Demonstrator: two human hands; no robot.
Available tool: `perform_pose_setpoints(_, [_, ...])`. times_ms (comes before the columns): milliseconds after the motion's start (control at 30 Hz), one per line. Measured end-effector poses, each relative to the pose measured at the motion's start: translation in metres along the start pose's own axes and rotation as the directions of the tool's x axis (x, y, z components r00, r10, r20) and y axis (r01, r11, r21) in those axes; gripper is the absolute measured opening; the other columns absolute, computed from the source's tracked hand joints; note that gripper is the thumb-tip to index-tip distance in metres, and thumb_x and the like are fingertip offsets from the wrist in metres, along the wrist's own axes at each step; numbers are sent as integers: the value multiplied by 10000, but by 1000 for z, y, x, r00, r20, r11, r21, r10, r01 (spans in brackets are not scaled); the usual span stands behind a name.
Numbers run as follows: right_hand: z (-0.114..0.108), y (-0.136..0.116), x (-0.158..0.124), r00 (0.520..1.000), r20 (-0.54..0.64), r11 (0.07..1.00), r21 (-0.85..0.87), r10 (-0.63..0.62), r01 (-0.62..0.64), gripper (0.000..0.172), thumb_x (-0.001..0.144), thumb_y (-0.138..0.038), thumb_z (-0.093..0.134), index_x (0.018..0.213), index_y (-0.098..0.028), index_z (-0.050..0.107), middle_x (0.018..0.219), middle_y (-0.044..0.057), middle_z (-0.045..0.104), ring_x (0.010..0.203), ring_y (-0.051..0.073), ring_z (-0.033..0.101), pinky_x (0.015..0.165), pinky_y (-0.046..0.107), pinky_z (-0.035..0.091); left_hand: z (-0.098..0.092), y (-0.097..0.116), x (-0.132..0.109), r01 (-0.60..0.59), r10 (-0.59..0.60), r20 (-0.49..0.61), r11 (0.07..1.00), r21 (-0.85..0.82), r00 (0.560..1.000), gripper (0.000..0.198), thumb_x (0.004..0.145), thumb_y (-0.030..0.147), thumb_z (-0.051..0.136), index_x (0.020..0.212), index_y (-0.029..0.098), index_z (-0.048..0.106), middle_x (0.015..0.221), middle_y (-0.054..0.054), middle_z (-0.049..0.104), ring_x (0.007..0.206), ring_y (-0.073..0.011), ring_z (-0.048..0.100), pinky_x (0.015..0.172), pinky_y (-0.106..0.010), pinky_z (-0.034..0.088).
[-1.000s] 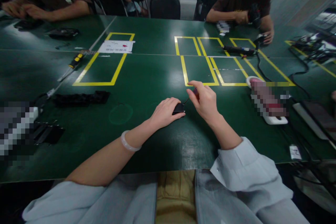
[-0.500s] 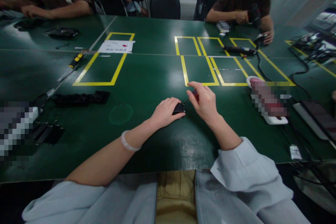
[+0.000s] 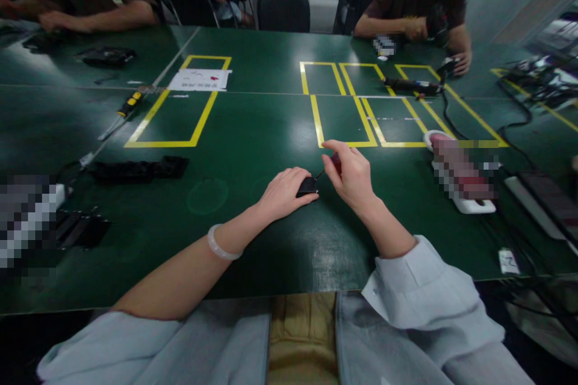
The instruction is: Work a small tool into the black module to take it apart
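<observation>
On the green table [image 3: 253,132], my left hand [image 3: 285,194] is closed around a small black part [image 3: 307,187], thumb on its near side and fingers on its far side. Just to the right, my right hand [image 3: 350,173] grips a small screwdriver [image 3: 335,159] with a dark reddish handle, mostly hidden by the fingers. Its thin shaft slants down to the left, and the tip meets the right end of the black part.
Black parts [image 3: 139,169] and a yellow-black screwdriver [image 3: 130,103] lie left. Yellow tape outlines and a paper label [image 3: 201,80] mark the table. A phone-like item [image 3: 463,171] and cables lie right. Two people work across the table.
</observation>
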State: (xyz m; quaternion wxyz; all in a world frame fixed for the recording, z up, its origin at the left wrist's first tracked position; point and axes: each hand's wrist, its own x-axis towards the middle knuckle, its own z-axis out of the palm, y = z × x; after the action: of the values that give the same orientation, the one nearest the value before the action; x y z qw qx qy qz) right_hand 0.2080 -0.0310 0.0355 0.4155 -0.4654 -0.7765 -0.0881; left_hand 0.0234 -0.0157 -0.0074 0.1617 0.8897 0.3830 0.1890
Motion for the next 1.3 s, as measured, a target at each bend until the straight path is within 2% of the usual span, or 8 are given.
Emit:
perform_pose_setpoints(167, [0, 0, -1, 1000, -9, 1000, 4, 13, -13, 240, 921, -214, 426, 1124, -190, 553, 900, 42, 682, 697, 152, 577, 701, 301, 444, 0, 0, -1, -3, 3, 4, 1000, -1, 1000, 407, 860, 531, 562, 1100, 205, 531, 1075, -64, 599, 983, -247, 550, 861, -378, 433])
perform_pose_setpoints(400, [2, 4, -2, 1000, -9, 1000, 14, 15, -14, 190, 918, -313, 492, 1055, -200, 561, 899, 45, 670, 712, 156, 581, 715, 299, 445, -1, 0, -1, 3, -3, 12, 1000, 3, 1000, 407, 862, 537, 553, 1097, 206, 526, 1078, -64, 600, 976, -249, 554, 859, -382, 433])
perform_pose_setpoints(600, [0, 2, -1, 999, -24, 999, 18, 37, -36, 194, 917, -239, 431, 1060, -197, 556, 774, 20, 621, 642, 152, 532, 689, 298, 441, 0, 0, 0, 10, -10, 10, 1000, -6, 1000, 398, 860, 527, 558, 1105, 214, 530, 1094, -66, 600, 995, -252, 551, 864, -385, 432])
perform_pose_setpoints(900, [1, 3, -2, 1000, -13, 1000, 4, 23, -23, 180, 919, -329, 492, 1026, -199, 557, 849, 34, 648, 668, 149, 549, 704, 294, 437, 0, -1, -1, 11, -11, 7, 1000, -11, 1000, 404, 860, 534, 551, 1100, 210, 532, 1093, -72, 595, 993, -255, 551, 864, -386, 433])
perform_pose_setpoints(1167, [1, 1, -2, 998, -15, 998, 29, 56, -55, 202, 918, -240, 414, 1057, -197, 554, 780, 22, 621, 652, 156, 534, 698, 304, 438, -1, 1, 0, 8, -8, 20, 1000, -7, 1000, 397, 864, 527, 547, 1104, 210, 528, 1095, -72, 596, 991, -254, 552, 861, -385, 433])
perform_pose_setpoints(1300, [0, 1, -2, 999, -13, 998, 24, 50, -49, 182, 921, -269, 437, 1049, -206, 551, 800, 22, 626, 663, 155, 544, 699, 302, 440, -1, 0, 0, 9, -9, 12, 1000, -4, 1000, 399, 862, 532, 547, 1099, 211, 530, 1081, -70, 598, 980, -254, 551, 852, -385, 432])
